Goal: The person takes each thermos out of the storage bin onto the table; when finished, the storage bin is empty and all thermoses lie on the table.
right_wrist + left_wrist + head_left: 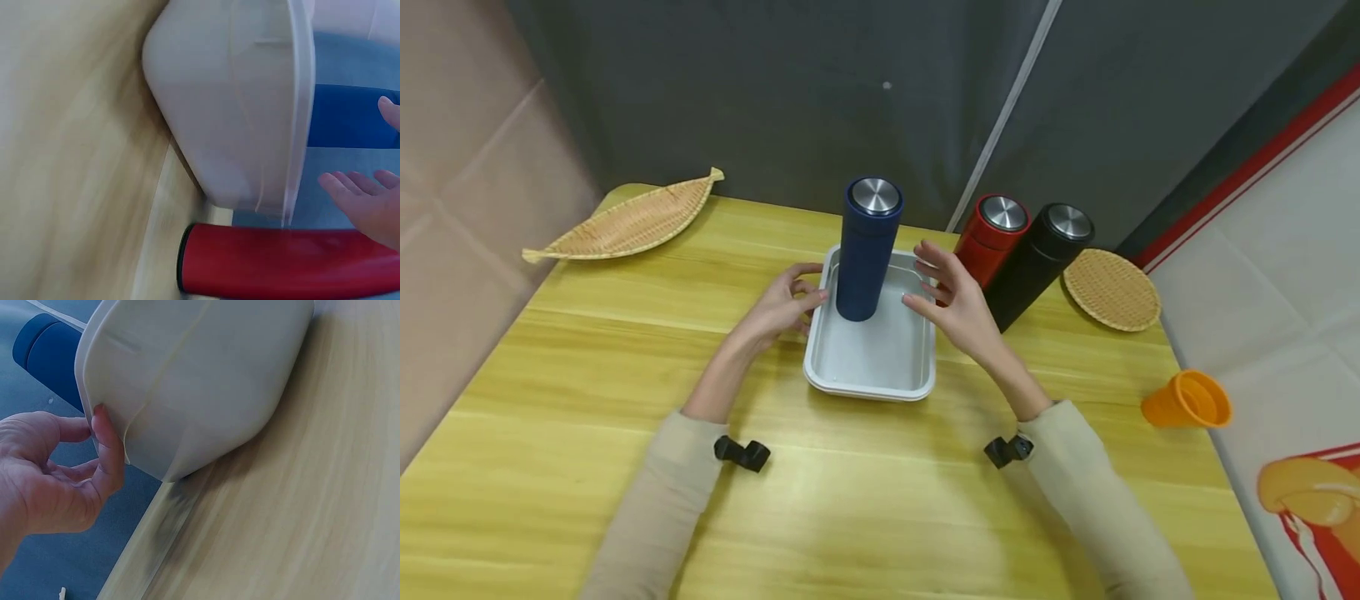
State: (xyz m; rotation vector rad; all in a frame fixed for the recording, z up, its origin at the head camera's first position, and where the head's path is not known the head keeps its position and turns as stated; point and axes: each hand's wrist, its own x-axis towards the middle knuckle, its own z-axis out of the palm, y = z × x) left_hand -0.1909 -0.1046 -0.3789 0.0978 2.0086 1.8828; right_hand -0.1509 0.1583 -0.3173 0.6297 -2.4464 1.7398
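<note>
A light grey plastic box (pixel 880 367) with a rounded rim sits on the table, and a dark blue thermos bottle (pixel 867 258) with a steel-topped cap stands upright within its rim. My left hand (pixel 780 304) pinches the box's left rim, the thumb on the edge and curled fingers against the side wall, as the left wrist view shows. Over the right rim, my right hand (pixel 957 302) hovers with fingers loosely spread and nothing held. In the right wrist view its fingers (pixel 350 184) are apart from the box. A red thermos bottle (pixel 988 237) is partly hidden behind this hand.
A black thermos bottle (pixel 1037 262) stands beside the red one. Right of them lie a round woven mat (pixel 1112 289) and an orange cup (pixel 1183 400). A leaf-shaped woven tray (pixel 632 221) rests at the back left. A dark grey panel (pixel 775 100) closes off the back edge.
</note>
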